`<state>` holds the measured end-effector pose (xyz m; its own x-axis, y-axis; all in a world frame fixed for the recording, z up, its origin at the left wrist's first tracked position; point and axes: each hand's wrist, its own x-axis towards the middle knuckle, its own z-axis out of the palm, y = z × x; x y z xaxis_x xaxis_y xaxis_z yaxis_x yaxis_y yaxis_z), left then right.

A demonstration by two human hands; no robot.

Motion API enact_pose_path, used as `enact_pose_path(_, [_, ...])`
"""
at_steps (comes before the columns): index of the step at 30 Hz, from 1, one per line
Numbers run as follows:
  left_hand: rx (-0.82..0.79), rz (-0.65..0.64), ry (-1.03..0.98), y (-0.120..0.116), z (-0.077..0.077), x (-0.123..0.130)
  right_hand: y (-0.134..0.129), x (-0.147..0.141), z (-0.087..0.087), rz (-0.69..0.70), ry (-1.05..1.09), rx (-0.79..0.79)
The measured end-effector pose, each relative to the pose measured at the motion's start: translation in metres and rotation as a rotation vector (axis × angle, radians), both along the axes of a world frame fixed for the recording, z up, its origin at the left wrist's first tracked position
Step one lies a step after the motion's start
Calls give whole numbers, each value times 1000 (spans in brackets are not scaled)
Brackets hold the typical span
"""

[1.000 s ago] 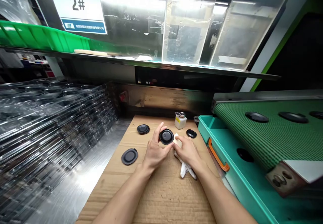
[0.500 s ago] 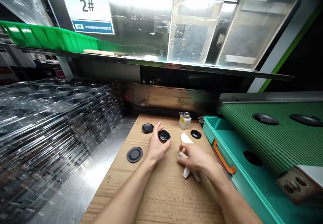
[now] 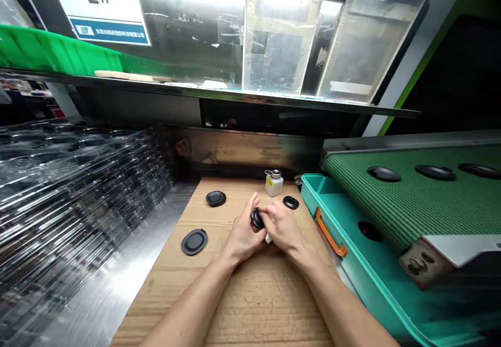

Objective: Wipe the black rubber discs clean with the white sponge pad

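While a black round disc (image 3: 257,218) stands tilted nearly edge-on between the two hands, the other things spread out to either side of it. Far left of the disc, stacked clear plastic trays (image 3: 78,190) rise beside the table. Closer in, on a brown corrugated cardboard sheet (image 3: 250,295), lie a large black rounded-square pad (image 3: 194,242) and, further from the person, a smaller black oval cap (image 3: 216,198).

The left hand (image 3: 245,235) sits just left of the disc and nearer the person, its fingers curled upward and its thumb side against the disc's rim. The right hand (image 3: 282,227) comes in from the right, fingers bunched and pinching over the disc's upper right side, covering much of it. Being round, the disc shows no clear long axis, and both hands touch it, with the right covering more. A corner of white cloth (image 3: 268,239) pokes out just below the right hand; whether it lies against the disc, I cannot tell.

Beyond the disc stand a white squeeze bottle with a metal pump top (image 3: 274,183) and a small black disc (image 3: 290,202). Further right are a teal tray with an orange handle (image 3: 331,235) and a green mesh conveyor belt (image 3: 407,206) carrying black discs (image 3: 384,174).
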<state>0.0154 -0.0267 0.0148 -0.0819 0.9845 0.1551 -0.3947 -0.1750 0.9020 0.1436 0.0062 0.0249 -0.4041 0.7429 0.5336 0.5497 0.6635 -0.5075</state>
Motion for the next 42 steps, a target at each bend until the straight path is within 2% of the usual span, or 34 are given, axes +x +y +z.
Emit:
enact_pose_path(2, [10,-14,17,1,-2,-3,0,-1,0,63,-25,9])
enact_pose_path(6, [104,-3,163,4,-10,-8,0,-3,0,-38,1,22])
enact_pose_path(9, [150,24,218,6,-14,-8,1,-5,-3,14,-11,27])
enact_pose_path(12, [141,52,207,7,-13,-9,6,1,-6,-88,-3,9])
enact_pose_path(15, [155,114,216,8,-10,-11,12,13,-3,-151,13,-39])
enact_pose_path(19, [219,230,302,12,-8,-18,11,28,7,-92,-114,-215])
enact_pose_path(21, [229,272,360,14,-9,-22,9,32,10,-162,-221,-243])
enact_pose_path(24, [225,320,464,18,-13,-26,10,36,6,-385,-348,-204])
enact_pose_path(26, [237,332,537,20,-16,-28,12,37,0,-421,-433,-260])
enact_pose_path(29, [261,323,586,22,-20,-29,16,35,-7,-357,-405,-298])
enact_pose_path(33, [249,264,548,24,-24,-30,13,26,-2,-193,-128,-127])
enact_pose_path(36, [231,239,517,26,-28,-32,8,21,2,-61,-15,-58])
enact_pose_path(38, [222,220,511,26,-29,-32,8,22,3,-47,5,-65])
enact_pose_path(42, [227,216,567,26,-30,-32,13,24,-2,-108,17,-135])
